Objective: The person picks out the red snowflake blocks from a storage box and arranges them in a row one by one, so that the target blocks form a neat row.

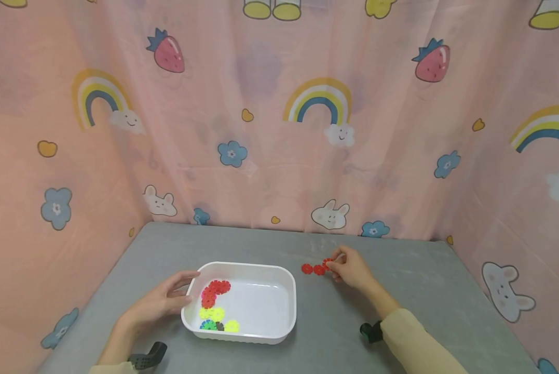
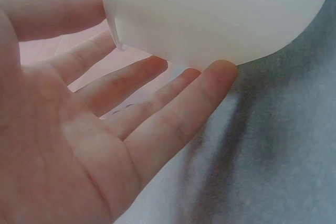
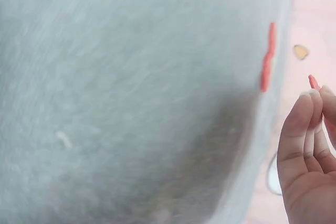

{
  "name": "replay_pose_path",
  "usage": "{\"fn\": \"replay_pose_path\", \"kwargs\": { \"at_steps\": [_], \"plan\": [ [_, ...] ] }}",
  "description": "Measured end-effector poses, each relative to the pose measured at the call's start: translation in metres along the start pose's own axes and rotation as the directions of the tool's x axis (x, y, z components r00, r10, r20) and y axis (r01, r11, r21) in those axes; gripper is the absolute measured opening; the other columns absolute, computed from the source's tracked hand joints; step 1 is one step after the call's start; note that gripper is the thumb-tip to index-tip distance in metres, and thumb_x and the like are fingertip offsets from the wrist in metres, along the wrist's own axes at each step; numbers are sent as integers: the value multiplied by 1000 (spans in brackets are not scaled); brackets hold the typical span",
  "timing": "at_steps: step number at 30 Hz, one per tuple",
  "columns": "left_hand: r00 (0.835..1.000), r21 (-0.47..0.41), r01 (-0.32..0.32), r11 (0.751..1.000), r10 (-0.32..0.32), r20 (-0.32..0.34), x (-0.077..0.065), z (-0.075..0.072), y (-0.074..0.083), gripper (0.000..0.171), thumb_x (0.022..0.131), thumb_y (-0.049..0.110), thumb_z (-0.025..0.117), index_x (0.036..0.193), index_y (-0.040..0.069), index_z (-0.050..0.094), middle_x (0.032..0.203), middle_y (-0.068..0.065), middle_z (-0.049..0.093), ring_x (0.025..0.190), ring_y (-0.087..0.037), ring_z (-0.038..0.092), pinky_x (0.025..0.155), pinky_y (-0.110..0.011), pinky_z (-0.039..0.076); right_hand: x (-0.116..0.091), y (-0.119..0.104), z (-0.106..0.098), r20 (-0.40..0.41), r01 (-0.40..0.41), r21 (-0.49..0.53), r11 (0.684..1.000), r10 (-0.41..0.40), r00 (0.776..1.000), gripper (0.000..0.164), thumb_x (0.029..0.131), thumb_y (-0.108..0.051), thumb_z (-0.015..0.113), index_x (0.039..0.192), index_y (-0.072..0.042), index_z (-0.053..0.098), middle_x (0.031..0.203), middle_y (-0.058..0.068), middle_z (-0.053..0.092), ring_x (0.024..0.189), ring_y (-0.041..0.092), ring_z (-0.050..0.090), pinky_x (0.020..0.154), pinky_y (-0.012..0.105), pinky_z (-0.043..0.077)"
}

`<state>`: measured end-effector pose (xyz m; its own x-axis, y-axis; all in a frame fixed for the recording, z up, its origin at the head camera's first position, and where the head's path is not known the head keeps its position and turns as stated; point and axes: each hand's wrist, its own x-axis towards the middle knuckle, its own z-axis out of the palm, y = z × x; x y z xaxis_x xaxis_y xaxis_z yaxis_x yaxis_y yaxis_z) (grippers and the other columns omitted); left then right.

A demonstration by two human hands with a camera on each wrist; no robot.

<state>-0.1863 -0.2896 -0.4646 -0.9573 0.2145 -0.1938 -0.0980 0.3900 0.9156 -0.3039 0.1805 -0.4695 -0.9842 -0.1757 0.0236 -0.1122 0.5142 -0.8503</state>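
My left hand (image 1: 160, 298) holds the left side of a white plastic tray (image 1: 260, 338), thumb at the rim and the other fingers stretched along its outer wall. The left wrist view shows those fingertips against the pale tray (image 2: 210, 19). Inside, at the tray's left, lie red notched discs (image 1: 208, 298), yellow discs (image 1: 217, 314), a green disc (image 1: 208, 324) and a dark disc (image 1: 220, 326). To the right of the tray, my right hand (image 1: 351, 267) pinches a red notched disc (image 3: 313, 82) between thumb and fingertips. Two red discs (image 1: 318, 269) lie beside it on the table.
The grey table (image 1: 424, 291) is enclosed by a pink printed curtain (image 1: 279, 182) at the back and sides. A dark device (image 1: 149, 356) is worn at the left wrist, another (image 1: 370, 332) at the right.
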Motion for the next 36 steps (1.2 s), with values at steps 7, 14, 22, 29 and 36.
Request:
{"fn": "replay_pose_path", "kwargs": {
  "at_steps": [7, 14, 22, 29, 36],
  "plan": [
    [1000, -5, 6, 1000, -6, 2, 0, 0, -1, 72, 90, 30, 73, 152, 12, 41, 158, -19, 37, 146, -51, 29, 102, -62, 46, 8, 8, 5, -20, -53, -63, 997, 52, 998, 14, 94, -2, 70, 97, 1, 56, 69, 11, 64, 56, 18, 60, 54, 31, 57],
    [1000, -4, 27, 1000, -27, -5, -1, 0, -3, 75, 88, 33, 75, 152, 14, 41, 158, -17, 37, 145, -50, 32, 102, -64, 46, 8, 12, 7, -24, -46, -191, 981, 42, 999, 16, 93, -5, 72, 93, -1, 56, 64, 5, 62, 53, 16, 57, 50, 30, 53],
    [1000, 11, 27, 1000, -27, -7, 1, -1, -5, 75, 88, 34, 75, 152, 16, 43, 159, -17, 37, 144, -51, 33, 101, -67, 45, 8, 10, 2, -6, -31, -235, 972, 31, 1000, 15, 96, -9, 70, 96, 0, 59, 65, 5, 61, 53, 16, 56, 49, 30, 51],
    [998, 37, 53, 998, -52, -26, 3, 1, -3, 75, 85, 37, 78, 151, 20, 45, 159, -15, 37, 143, -51, 35, 100, -68, 45, 1, -10, -8, 27, -29, -234, 972, 36, 999, 18, 98, -12, 66, 108, 2, 60, 69, 6, 59, 54, 18, 57, 52, 30, 51],
    [999, 49, 42, 998, -41, -20, 1, 2, -1, 73, 87, 35, 77, 151, 16, 45, 159, -17, 35, 143, -53, 33, 100, -68, 45, -9, -37, -12, 51, 43, -261, 964, -30, 998, 19, 99, -17, 67, 108, 0, 63, 75, 10, 63, 54, 18, 58, 52, 31, 52]
  ]
}}
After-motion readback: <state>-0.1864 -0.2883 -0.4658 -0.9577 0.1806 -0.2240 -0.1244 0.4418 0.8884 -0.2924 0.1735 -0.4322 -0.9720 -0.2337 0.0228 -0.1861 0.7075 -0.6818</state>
